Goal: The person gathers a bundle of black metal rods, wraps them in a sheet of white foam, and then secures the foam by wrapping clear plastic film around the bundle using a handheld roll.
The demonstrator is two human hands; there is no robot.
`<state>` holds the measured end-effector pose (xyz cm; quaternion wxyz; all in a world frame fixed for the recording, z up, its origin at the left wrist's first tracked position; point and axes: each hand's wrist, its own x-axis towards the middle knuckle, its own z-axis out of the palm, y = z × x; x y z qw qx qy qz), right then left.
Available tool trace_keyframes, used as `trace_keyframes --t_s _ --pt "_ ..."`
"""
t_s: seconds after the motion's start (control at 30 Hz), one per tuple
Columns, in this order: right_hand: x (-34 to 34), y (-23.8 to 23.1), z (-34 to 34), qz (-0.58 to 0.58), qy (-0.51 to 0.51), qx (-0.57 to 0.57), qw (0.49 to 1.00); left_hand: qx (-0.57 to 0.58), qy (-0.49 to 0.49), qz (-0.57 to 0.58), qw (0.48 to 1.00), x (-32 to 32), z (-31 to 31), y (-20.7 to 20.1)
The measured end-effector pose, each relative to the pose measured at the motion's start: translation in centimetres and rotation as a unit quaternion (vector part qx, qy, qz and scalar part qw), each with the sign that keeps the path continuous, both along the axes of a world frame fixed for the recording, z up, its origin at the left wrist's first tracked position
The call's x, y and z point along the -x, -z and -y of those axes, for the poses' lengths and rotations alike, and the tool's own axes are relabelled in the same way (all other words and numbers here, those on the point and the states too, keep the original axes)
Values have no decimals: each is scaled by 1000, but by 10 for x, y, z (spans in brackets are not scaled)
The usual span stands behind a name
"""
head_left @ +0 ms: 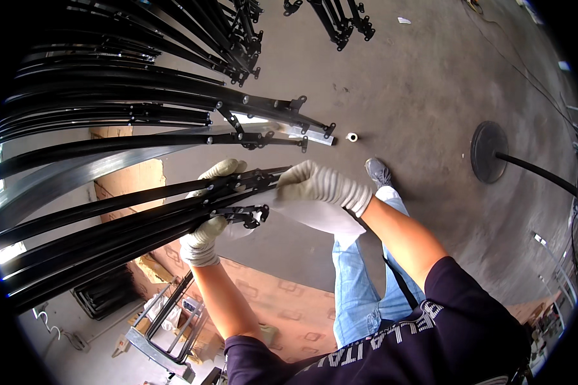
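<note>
A bundle of black metal tubes with hinged brackets at the ends runs in from the left. From below, my left hand, in a pale knit glove, grips it; the thumb is on the near side and gloved fingertips show beyond the tubes. At the bracket ends, my gloved right hand is closed with curled fingers on a thin white sheet. The sheet hangs below that hand and passes behind the brackets. Whether the right fingers also grip the tube ends is hidden.
More black tube frames lie beyond the bundle, near a grey metal bar. A small white roll is on the floor. To the right stands a round black base with a pole. A metal cart is at lower left.
</note>
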<state>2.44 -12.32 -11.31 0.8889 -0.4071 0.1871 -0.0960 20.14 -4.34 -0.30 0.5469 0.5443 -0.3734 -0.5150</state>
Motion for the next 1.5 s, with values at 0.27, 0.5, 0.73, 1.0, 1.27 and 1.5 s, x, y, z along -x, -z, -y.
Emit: trace_keyframes --t_s 0.27,0.5,0.73,1.0,1.27,1.5 --pt "-27 -9 25 -209 -50 265 940 -30 7 -46 998 -4 -12 -1" --pt "-12 -48 33 -153 96 529 829 -23 60 49 997 -14 -9 11" --pt "-13 -108 33 -70 221 396 889 -107 -25 135 985 -6 10 29" --pt "-29 -77 37 -6 53 350 935 -111 -34 134 984 5 11 35" --pt "-16 -136 26 -55 -116 636 761 -130 -77 150 977 -10 -13 38" --pt "-22 -124 8 -136 -25 812 568 -150 -109 156 970 -5 -31 44"
